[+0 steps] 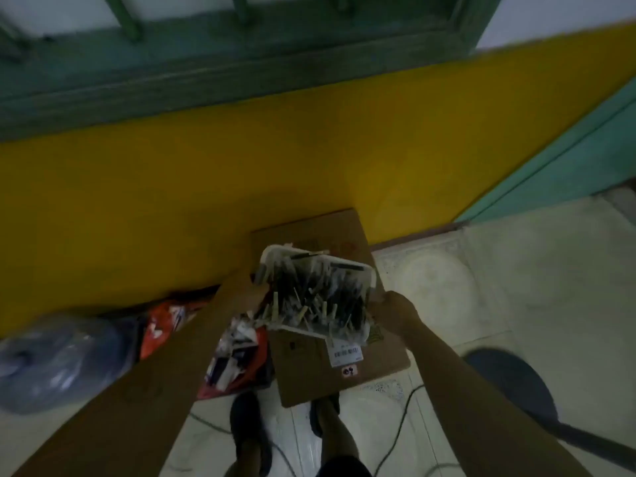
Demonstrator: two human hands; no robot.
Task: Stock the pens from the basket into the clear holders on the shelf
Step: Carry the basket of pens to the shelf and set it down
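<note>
The person stands and looks down at a white plastic basket (275,253), which is in the middle of the frame, held in the air over a brown cardboard box (375,366). The basket is rectangular with rounded corners and it is tilted. It is full of pens (309,297), thin straight sticks, some dark and some pale, lying in a disordered heap; several pale ends stick out over the near rim.

The right hand (395,313) is clenched around the right edge of the basket, with the fingers curled on the rim. The left hand (248,283) reaches the left end of the basket, but its fingers are hidden by the basket, so I cannot tell how it grips.

The box has a flat matte top with a white barcode label (346,354) and a small pink sticker (349,371). To the left of it lies a shiny red packet bag (161,325), and in the lower left a soft, crumpled, bluish clear plastic bag (51,356).

Behind is a smooth yellow wall (206,166) with a green window frame (241,63) above it. The floor (516,270) is of pale glossy tiles. A thin cable (395,435) runs on it, and dark shoes (246,428) show at the bottom.
</note>
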